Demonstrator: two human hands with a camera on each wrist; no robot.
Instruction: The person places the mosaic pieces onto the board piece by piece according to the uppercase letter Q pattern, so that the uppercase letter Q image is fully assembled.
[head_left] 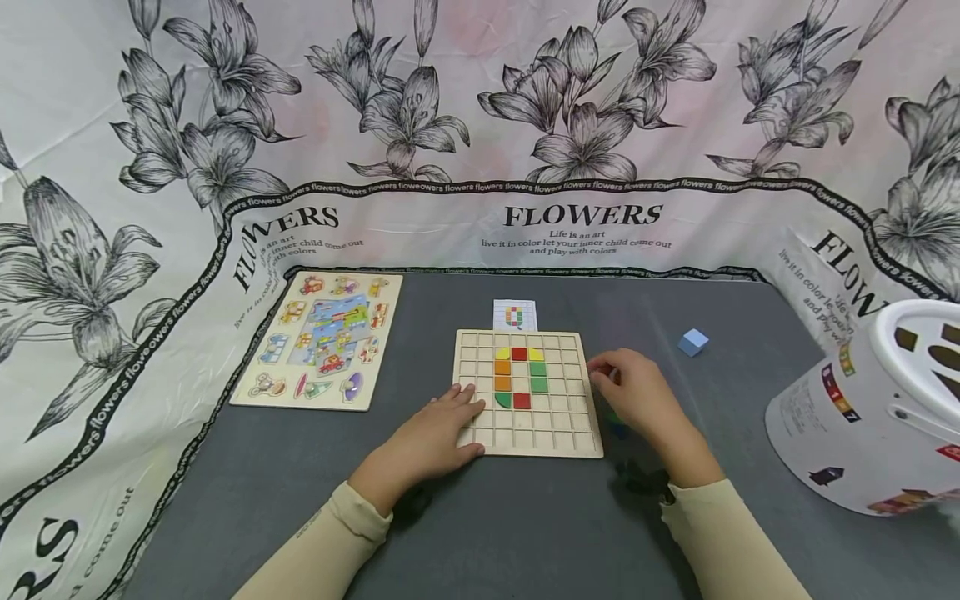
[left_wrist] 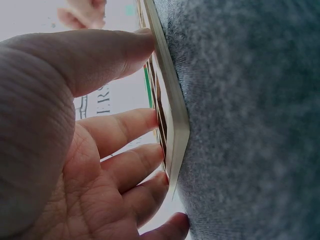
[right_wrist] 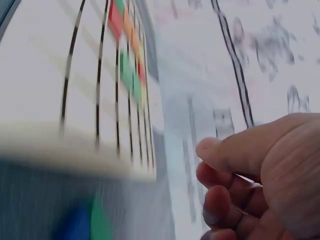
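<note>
A wooden grid board [head_left: 555,433] lies on the dark table, with red, orange, yellow and green pieces [head_left: 519,401] forming a ring in its middle. My left hand [head_left: 431,433] rests on the board's left edge; in the left wrist view its thumb and fingers [left_wrist: 132,122] spread along the rim. Just off the right edge hovers my right hand [head_left: 637,392]. The right wrist view shows its fingers [right_wrist: 235,155] loosely curled, thumb near the index fingertip, with nothing visible between them. Below that hand lie a blue piece [right_wrist: 75,222] and a green piece [right_wrist: 100,220], blurred.
A small card [head_left: 514,315] with a matching coloured pattern touches the board's far edge. At left lies a picture puzzle board [head_left: 300,396]. A blue cube [head_left: 693,342] sits to the right, and a white lidded bucket [head_left: 832,433] stands at far right. Flowered cloth [head_left: 420,225] borders the table.
</note>
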